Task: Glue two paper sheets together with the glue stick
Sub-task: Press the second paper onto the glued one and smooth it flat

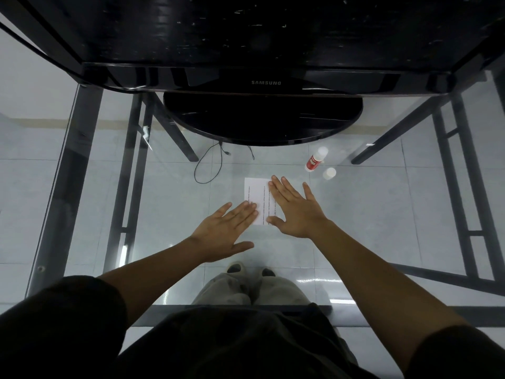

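While the left hand (226,228) and right hand (295,212) lay straight fingers (246,212) flat on the paper (255,190), an uneven push may slide the sheet under the fingers crooked.

both hands flat on paper (255,192) | left hand (229,224) | right hand (295,212) | glue stick (315,159) and cap (329,173) beside

Dim, cool grey-blue light, diffuse; shadows on the glass tabletop (169,214) soft. White glare patches on the floor tiles (318,280) at 5 o'clock; one bright streak on a desk leg (123,250) at 8 o'clock. Near-black monitor (262,83) at 12 o'clock, faint sheen. Underexposed sleeve (62,324) at 7 o'clock. Straight bars bow outward toward the edges. Slightly soft glue stick (314,160) at 1 o'clock
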